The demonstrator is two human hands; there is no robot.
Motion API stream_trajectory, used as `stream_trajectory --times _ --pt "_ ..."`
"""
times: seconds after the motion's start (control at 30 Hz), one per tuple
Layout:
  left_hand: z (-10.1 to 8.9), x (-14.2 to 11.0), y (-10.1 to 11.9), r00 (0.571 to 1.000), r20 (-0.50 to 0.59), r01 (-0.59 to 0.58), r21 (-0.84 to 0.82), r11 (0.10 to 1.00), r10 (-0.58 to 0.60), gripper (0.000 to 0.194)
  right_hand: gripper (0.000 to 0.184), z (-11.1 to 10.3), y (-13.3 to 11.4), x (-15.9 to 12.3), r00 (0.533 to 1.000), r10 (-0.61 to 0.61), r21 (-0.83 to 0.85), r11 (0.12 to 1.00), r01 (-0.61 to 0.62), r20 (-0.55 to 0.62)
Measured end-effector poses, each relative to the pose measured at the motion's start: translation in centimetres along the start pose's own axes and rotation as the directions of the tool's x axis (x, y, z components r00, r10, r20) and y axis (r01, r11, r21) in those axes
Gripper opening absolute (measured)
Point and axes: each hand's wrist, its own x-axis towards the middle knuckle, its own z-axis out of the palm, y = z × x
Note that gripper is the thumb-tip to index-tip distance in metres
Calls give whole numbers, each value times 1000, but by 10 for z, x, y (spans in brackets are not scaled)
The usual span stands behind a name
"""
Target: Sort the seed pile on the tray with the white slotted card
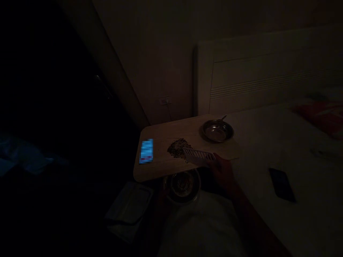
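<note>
The room is very dark. My right hand (221, 169) grips a pale, long piece with a row of slots (199, 156); its exact kind I cannot make out. The far end of that piece touches a pile of small dark grains or seeds (178, 147) on a wooden table (166, 132). Just below the table's near edge is a round metal bowl (198, 184) with more dark grains inside. My left hand (162, 198), barely visible in the shadow, holds the bowl at its left side.
A shiny metal bowl (218, 131) with a handle-like piece sticking out stands at the table's right rear. A lit, blurred-out screen (146, 151) lies on the left. A dark phone (282, 184) rests on the bed (257, 150). A pale bag-like object (130, 207) sits lower left.
</note>
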Motion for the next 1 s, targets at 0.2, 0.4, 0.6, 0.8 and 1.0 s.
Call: stream_trajectory --times 0.2,0.4,0.6,0.8,1.0 --pt "-8 0 -4 997 -14 72 -13 997 -72 50 33 -1 -3 -2 1000 13 10 1000 -13 15" --pt "-4 -2 -1 997 -53 61 -11 998 -61 54 35 -2 -4 -2 1000 27 -1 1000 -27 11" --pt "-4 -3 3 998 -6 56 5 998 -56 62 34 0 -2 -4 1000 16 -38 999 -16 -12" --pt "5 -4 5 999 -7 49 -2 999 -49 61 37 2 0 -5 999 25 -29 999 -26 -33" --pt "-5 -5 1 998 -57 20 59 998 -17 55 39 2 2 -3 997 70 24 997 -69 -41"
